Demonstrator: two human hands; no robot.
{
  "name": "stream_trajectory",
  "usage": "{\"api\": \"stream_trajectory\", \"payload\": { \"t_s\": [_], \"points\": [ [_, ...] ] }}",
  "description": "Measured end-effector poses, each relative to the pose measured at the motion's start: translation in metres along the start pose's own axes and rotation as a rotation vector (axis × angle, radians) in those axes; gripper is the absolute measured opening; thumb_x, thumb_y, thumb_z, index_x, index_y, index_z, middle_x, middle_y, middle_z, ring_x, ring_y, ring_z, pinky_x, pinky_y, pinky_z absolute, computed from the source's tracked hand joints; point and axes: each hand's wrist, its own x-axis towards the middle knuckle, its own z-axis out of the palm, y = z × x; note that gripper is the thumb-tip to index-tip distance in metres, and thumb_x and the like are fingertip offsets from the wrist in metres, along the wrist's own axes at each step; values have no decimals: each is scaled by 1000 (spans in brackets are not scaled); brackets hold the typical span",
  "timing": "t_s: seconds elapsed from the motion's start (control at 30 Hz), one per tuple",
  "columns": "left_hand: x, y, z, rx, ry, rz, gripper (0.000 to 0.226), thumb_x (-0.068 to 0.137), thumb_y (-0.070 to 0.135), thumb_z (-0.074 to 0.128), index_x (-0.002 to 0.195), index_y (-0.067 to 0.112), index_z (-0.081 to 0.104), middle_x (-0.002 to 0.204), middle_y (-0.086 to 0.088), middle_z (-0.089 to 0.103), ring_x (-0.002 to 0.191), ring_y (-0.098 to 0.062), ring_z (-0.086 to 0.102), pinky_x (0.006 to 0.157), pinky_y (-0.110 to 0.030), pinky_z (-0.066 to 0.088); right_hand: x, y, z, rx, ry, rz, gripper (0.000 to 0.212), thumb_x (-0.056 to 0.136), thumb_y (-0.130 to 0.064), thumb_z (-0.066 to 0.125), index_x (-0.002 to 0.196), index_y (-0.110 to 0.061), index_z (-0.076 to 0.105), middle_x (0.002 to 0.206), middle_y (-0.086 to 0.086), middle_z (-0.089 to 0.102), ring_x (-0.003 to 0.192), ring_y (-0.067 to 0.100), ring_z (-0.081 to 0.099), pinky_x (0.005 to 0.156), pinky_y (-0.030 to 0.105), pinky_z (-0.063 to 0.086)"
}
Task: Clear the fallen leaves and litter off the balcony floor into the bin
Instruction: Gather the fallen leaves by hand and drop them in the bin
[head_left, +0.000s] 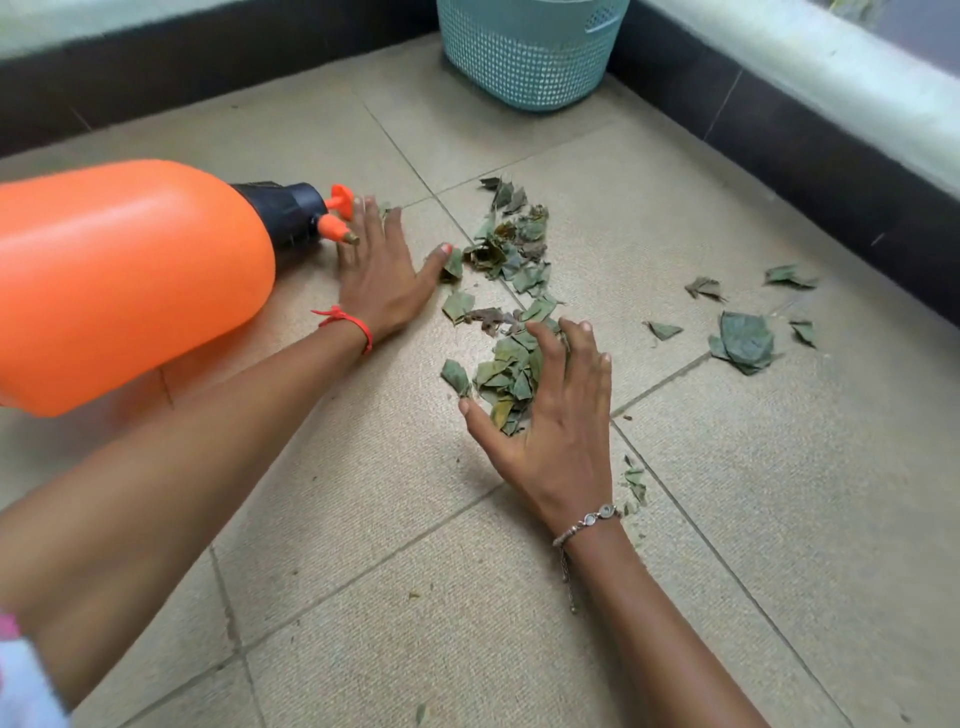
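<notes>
Spreading both hands on the tiled floor (727, 509), the person flanks the torn leaves (514, 291): left hand (382, 275) flat, fingers apart, beside the orange pressure sprayer (130, 280); right hand (558, 436) splayed over them. The teal basket bin (524, 62) stands in the corner, well apart.

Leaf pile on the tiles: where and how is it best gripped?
Probably scoop the leaf pile by its long edges: left hand from the left, right hand from the right, squeezing low along the floor. It lies loose and flat in a strip.
</notes>
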Motion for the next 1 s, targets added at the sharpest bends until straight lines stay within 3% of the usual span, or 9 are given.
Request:
{"api": "stream_trajectory", "payload": {
  "t_s": [0.13,0.23,0.3,0.47,0.53,0.6,0.7,0.87,1.0],
  "points": [
    [-9,5,6,19,-51,165,71,97,54,26,149,9,11,158,-13,6,146,-24,5,118,-40,4,1,0,-1,1,1,9,78,74,-69,41,135,-23,28,142,6,29,141,25,16,118,43,6],
    [-22,13,2,-161,-163,327,64,96,51,34,146,14,24,150,-11,31,136,-23,32,114,-44,26,1,1,-1,7,-8,17,76,75,-69,40,135,-23,27,143,6,27,142,23,14,118,41,4],
    [-31,18,-2,-298,-227,391,63,91,50,38,143,16,30,143,-8,42,127,-18,42,107,-34,35,0,1,0,13,-1,34,74,77,-67,42,135,-24,24,144,6,26,142,22,13,118,40,4],
    [-34,28,-3,-398,-140,354,56,97,39,44,144,18,25,155,-5,22,137,-15,26,107,-26,19,0,1,0,-9,-48,169,76,83,-68,27,143,-23,17,154,6,11,145,19,2,119,38,0],
    [-29,30,-3,-382,-125,281,58,97,40,42,146,16,22,155,-5,21,140,-18,23,107,-24,17,4,0,-1,74,-89,172,75,85,-67,23,146,-24,14,156,2,5,145,14,3,119,39,7],
    [-23,29,-1,-359,-117,252,60,97,44,39,147,16,20,155,-5,22,141,-19,23,114,-31,17,20,-2,-3,222,-42,146,68,90,-61,29,147,-25,18,156,-3,7,144,11,9,117,43,19],
    [-14,25,3,-356,-92,210,67,94,53,34,147,15,21,155,-6,23,142,-21,23,118,-45,17,72,6,1,266,34,93,60,92,-53,31,144,-23,27,155,-3,15,143,11,13,116,43,22],
    [-14,23,9,-402,-56,179,67,92,57,31,148,22,18,156,0,21,141,-15,23,116,-37,19,164,25,20,277,-138,-2,56,94,-48,34,142,-18,33,155,3,17,143,17,15,116,41,22],
    [-12,23,9,-454,-37,133,74,85,62,29,148,28,14,157,3,17,141,-12,23,104,-30,22,209,26,40,213,-304,-93,51,96,-43,39,141,-21,34,156,1,14,144,17,10,114,39,16]
  ]
}}
